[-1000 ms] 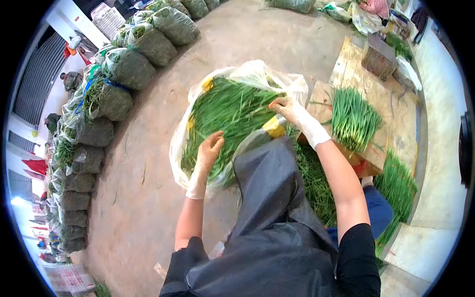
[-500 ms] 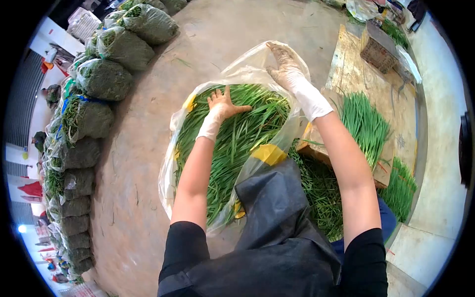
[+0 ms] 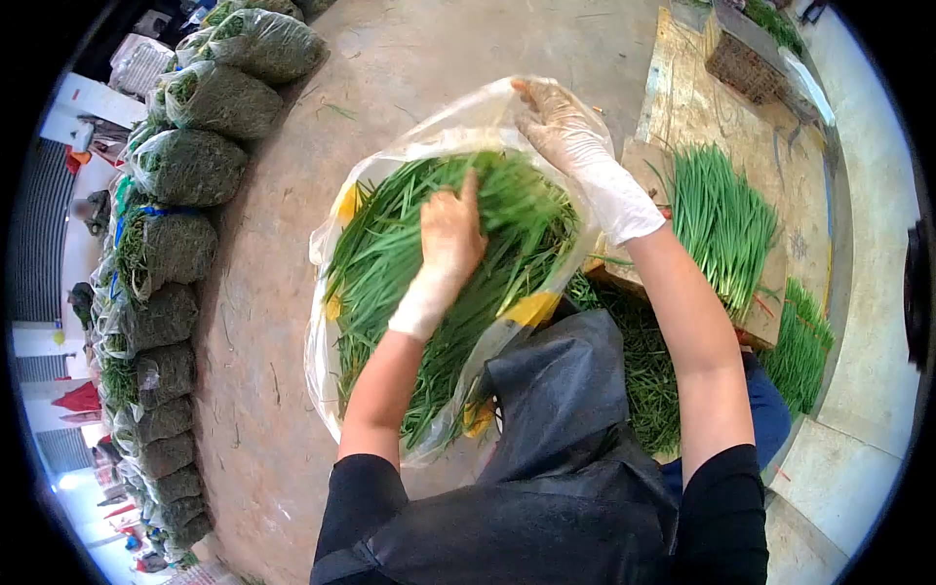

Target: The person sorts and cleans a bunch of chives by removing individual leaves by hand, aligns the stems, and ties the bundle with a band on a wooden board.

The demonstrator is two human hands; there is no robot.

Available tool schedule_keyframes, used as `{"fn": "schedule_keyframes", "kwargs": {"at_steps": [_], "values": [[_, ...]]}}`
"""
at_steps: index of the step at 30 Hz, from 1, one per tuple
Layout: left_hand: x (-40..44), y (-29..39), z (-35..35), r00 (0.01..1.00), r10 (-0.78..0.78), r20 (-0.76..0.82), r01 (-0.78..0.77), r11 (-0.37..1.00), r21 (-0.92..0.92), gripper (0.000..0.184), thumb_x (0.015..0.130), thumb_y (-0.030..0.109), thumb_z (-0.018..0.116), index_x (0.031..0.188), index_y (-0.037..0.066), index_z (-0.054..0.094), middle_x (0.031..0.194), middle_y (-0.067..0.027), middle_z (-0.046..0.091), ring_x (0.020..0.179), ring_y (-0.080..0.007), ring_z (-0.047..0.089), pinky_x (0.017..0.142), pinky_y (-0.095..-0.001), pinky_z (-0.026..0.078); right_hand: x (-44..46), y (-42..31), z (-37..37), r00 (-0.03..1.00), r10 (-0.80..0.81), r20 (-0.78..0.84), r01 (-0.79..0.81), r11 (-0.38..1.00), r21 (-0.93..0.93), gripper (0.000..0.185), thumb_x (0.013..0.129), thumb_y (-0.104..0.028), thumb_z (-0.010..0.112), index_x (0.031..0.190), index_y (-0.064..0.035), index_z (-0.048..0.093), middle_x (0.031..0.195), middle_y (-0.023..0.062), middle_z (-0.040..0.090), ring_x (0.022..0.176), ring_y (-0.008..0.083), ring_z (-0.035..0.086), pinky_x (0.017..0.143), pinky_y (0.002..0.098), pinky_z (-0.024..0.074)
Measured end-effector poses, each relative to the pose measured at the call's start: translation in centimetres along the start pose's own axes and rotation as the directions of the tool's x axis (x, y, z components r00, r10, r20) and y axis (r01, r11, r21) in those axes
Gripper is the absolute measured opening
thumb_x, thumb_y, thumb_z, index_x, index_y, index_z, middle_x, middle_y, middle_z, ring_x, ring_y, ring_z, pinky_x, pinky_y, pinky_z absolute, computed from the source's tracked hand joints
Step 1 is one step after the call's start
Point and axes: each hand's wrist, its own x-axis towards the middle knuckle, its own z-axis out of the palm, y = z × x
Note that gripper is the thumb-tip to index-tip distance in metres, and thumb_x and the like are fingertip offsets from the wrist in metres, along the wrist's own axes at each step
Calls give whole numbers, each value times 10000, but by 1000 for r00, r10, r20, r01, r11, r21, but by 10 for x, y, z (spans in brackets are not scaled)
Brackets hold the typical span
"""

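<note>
A clear plastic bag [image 3: 317,341] with yellow patches stands wide-mouthed in front of me, filled with long green chives [image 3: 390,263]. My left hand [image 3: 452,234], gloved, is inside the bag with its fingers curled around some chives; the leaves beside it are smeared by motion. My gloved right hand [image 3: 568,136] grips the bag's rim at the far right and holds it up. To the right, a neat bunch of chives [image 3: 723,224] lies on a cardboard box [image 3: 765,317].
Filled bags of greens [image 3: 190,166] line the left side. A wooden board [image 3: 687,97] carries a brown box [image 3: 746,54] at the right. More chives [image 3: 801,341] stand near the wall, and loose greens [image 3: 643,370] lie beside my dark apron [image 3: 556,390].
My left hand has gone from lying spread on the chives to curled around some, shifting slightly right and down. Leaves in the bag are stirred up. My right hand stays at the rim.
</note>
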Motion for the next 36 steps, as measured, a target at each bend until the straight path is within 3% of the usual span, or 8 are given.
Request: {"fn": "schedule_keyframes", "kwargs": {"at_steps": [5, 8, 12, 15, 23, 26, 31, 36], "values": [[-70, 39, 28, 972, 185, -143, -163, 974, 155, 684, 786, 102, 562, 1440, 89, 365, 955, -112, 510, 825, -243, 506, 728, -376, 443, -15, -7, -1, 961, -187, -203, 225, 957, 184, 377, 870, -129, 651, 1238, -129, 569, 1022, 52, 601, 914, 146, 577, 823, 274, 493], [-73, 36, 44, 983, 82, -166, -73, 995, 63, 991, 601, 140, 752, 1477, 127, 288, 1134, -129, 478, 1039, -291, 482, 911, -417, 381, -34, -29, -19, 865, -163, 475, 26, 959, 281, 416, 845, -253, 704, 1213, -88, 601, 1130, 107, 616, 1035, 198, 580, 901, 310, 474], [-76, 33, 35, 991, 70, -117, -86, 987, -138, 1052, 545, 212, 829, 1452, 111, 307, 1188, -166, 466, 1118, -339, 456, 958, -456, 363, -43, 5, 11, 685, -196, 702, 375, 921, -108, 1141, 626, -502, 809, 1508, -140, 181, 1486, 231, 304, 1316, 376, 396, 1081, 401, 352], [-81, 22, 9, 981, 7, -192, -106, 852, -513, 1097, 562, 284, 865, 1465, 112, 266, 1228, -194, 437, 1140, -366, 442, 1002, -482, 346, -61, 6, -4, 551, 46, 833, 247, 945, -216, 1160, 605, -457, 828, 1506, -126, 178, 1487, 261, 278, 1338, 390, 356, 1076, 410, 357], [-71, 32, 6, 989, 95, 112, -71, 978, -197, 1182, 546, 490, 853, 1466, 77, 239, 1457, -226, 308, 1373, -373, 269, 1143, -518, 152, -142, 55, 29, 813, -35, 581, 399, 760, -513, 817, 716, -220, 719, 1423, -69, 338, 1038, 141, 596, 930, 296, 623, 802, 380, 511], [-82, 38, 3, 996, 87, 26, -80, 973, -219, 1154, 557, 419, 867, 1463, 66, 245, 1428, -221, 353, 1342, -358, 329, 1136, -524, 170, -150, 74, 36, 843, -423, 331, 529, 763, -372, 436, 770, -115, 577, 1205, -80, 569, 756, 81, 622, 697, 268, 648, 622, 384, 521], [-77, 23, -15, 995, -40, 94, 81, 871, -485, 1023, 556, 319, 880, 1398, 36, 372, 1150, -195, 610, 1101, -303, 586, 1010, -427, 413, -140, 17, 20, 785, -524, 329, 614, 593, -520, 318, 855, -167, 509, 1167, -147, 564, 760, 5, 632, 755, 213, 659, 741, 346, 489], [-75, -9, -25, 978, -210, -12, 133, 661, -738, 786, 650, 334, 837, 1286, 17, 501, 1121, -186, 654, 1028, -281, 645, 878, -383, 500, -116, 7, 6, 866, -468, 178, 489, 866, -105, 973, 677, -212, 724, 1505, -168, 214, 1322, 234, 454, 1215, 354, 470, 1042, 438, 378]]}}
